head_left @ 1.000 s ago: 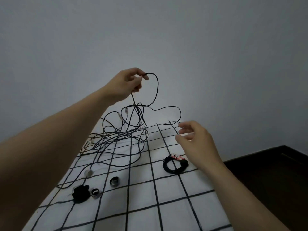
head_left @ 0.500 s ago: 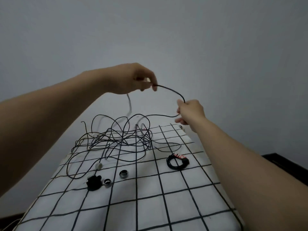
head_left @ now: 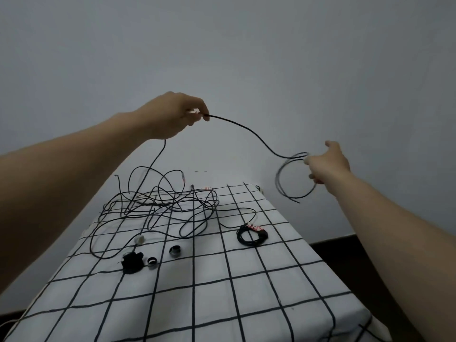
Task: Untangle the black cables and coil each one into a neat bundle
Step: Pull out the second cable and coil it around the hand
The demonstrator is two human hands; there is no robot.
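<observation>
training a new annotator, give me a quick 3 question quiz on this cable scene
1. True or false: the left hand pinches the black cable.
2. The right hand holds: A loops of cable, B scissors, C nothing.
3. Which hand is above the tangle on the checked cloth?
Key: 1 true; 2 A; 3 left.

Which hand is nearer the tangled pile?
Left. The left hand hovers above the tangled pile; the right hand holds cable loops out past the right edge of the cloth.
</observation>
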